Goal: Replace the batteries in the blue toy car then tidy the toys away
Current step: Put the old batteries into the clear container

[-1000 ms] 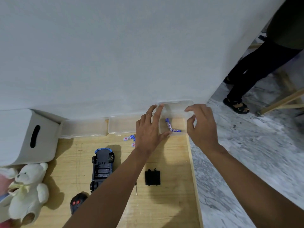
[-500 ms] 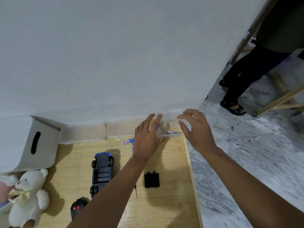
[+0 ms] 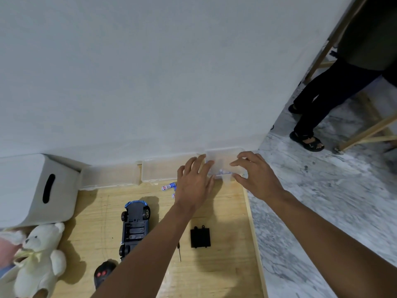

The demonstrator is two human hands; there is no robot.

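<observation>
Nearest me, at the table's (image 3: 217, 276) front, sit a black remote (image 3: 104, 274) with red buttons and a white teddy bear (image 3: 40, 259). Both are partly cut off, the remote by my left forearm. A little farther in lie a thin screwdriver (image 3: 179, 252) and the black battery cover (image 3: 200, 237), off the car. The blue toy car (image 3: 134, 227) rests belly up just left of my left forearm, its long axis running away from me and its battery bay uncovered. I cannot tell whether any cells sit in it. Beyond it, two loose batteries (image 3: 168, 187) peek out by the left hand (image 3: 194, 187), half hidden behind it. That hand is spread with straight fingers, the tips resting on the left edge of the small clear box (image 3: 223, 157) and holding nothing. The right hand (image 3: 256, 178) arches over the box's right end, index and thumb bent toward it, but I can't say whether they actually pinch the plastic. The box stands against the wall at the table's far right corner, directly ahead of both sets of fingertips. The boxed batteries (image 3: 224, 172) inside appear to lie crosswise near its front wall, closer to the right thumb. The clear plastic blurs lid and rim together, so I can't judge whether it stands open.
</observation>
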